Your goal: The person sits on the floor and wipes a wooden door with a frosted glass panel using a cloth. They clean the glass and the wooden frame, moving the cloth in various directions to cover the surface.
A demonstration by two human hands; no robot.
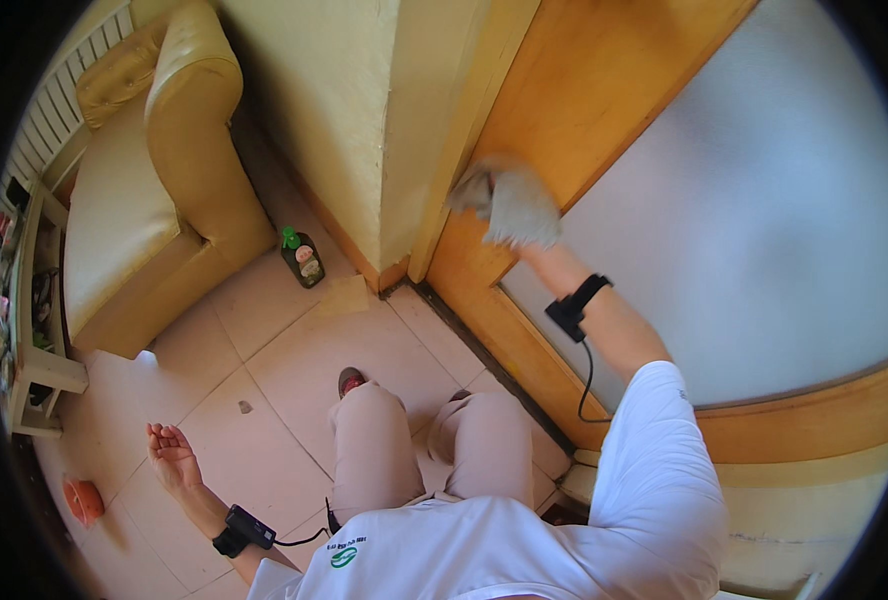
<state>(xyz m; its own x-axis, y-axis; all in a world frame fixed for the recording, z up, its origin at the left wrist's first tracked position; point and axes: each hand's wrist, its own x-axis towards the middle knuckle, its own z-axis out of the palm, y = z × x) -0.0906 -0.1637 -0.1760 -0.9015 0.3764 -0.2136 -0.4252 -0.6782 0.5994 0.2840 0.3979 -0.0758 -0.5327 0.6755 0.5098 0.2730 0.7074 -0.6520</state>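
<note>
My right hand, largely hidden beneath a grey cloth (519, 206), presses against the wooden frame of a door (481, 247) with a large frosted glass panel (744, 225). The cloth drapes over the fingers and the back of the hand, near the door's edge by the jamb. Low on the left, my left hand (175, 456) hangs over the tiled floor with its palm up, fingers slightly curled, holding nothing. Each wrist carries a black strap with a small device and a cable.
A yellow padded sofa (204, 165) stands at the upper left. Beside it, on the floor, is a green pump bottle (304, 259) near the wall corner. A white shelf (50, 371) and an orange container (84, 502) are at the far left.
</note>
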